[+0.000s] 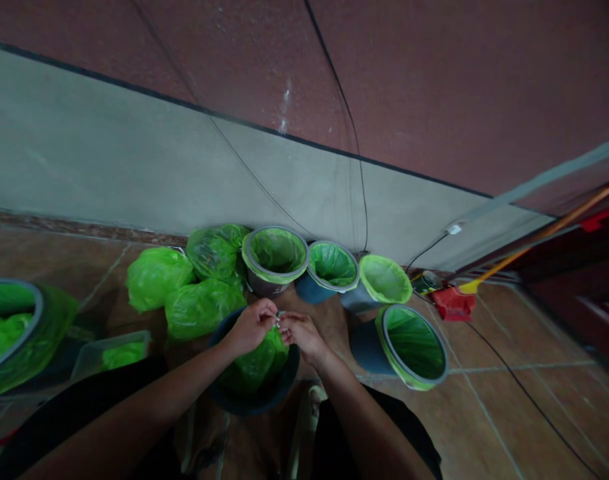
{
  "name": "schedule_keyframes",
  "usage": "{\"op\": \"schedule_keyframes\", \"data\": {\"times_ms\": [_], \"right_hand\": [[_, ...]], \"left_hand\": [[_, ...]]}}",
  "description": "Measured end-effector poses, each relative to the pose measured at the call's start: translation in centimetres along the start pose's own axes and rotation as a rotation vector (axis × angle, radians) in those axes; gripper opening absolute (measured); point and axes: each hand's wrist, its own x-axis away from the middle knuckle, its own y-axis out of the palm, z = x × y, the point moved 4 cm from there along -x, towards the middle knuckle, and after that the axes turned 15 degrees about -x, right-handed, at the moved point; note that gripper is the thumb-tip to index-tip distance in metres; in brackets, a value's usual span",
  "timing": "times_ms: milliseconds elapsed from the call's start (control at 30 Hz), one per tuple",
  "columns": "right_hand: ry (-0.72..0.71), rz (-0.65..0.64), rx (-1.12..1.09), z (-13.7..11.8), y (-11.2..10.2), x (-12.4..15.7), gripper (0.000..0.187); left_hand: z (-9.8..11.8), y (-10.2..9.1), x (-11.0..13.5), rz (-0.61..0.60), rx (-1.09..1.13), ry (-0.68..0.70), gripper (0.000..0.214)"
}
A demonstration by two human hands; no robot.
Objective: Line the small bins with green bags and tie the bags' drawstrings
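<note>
My left hand [251,325] and my right hand [300,333] meet above a dark blue bucket [224,393] on the floor in front of me. Both hands pinch the gathered top of a green plastic bag [257,363] that sits in that bucket. The fingers of both are closed tight together around a small light-coloured bit at the bag's neck, too small to name. My forearms reach in from the bottom of the view.
Four bins lined with green bags [275,257] [331,267] [384,280] [414,343] stand along the wall. Three tied green bags [157,277] lie to the left, beside a clear tub [109,353] and another lined bin [9,327]. A red dustpan [451,301] and cables lie right.
</note>
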Motion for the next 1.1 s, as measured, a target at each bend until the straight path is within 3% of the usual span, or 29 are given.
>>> {"op": "schedule_keyframes", "data": {"times_ms": [167,267,400,633,1100], "right_hand": [[0.144,-0.063,-0.169,0.7,0.3,0.2,0.007],[0.227,-0.099,-0.244,0.9,0.6,0.4,0.008],[0.289,-0.128,-0.327,0.9,0.9,0.6,0.012],[0.221,-0.068,-0.429,1.7,0.2,-0.2,0.009],[0.063,-0.077,-0.271,1.2,0.2,-0.2,0.031]], "left_hand": [[-0.1,-0.2,0.1,0.031,-0.006,-0.059,0.008],[0.2,-0.4,0.2,0.015,-0.052,-0.018,0.001],[0.6,-0.8,0.5,-0.042,-0.146,0.038,0.011],[1.0,-0.9,1.1,-0.071,-0.328,0.129,0.017],[0.4,-1.1,0.9,-0.043,-0.518,0.012,0.018]]}}
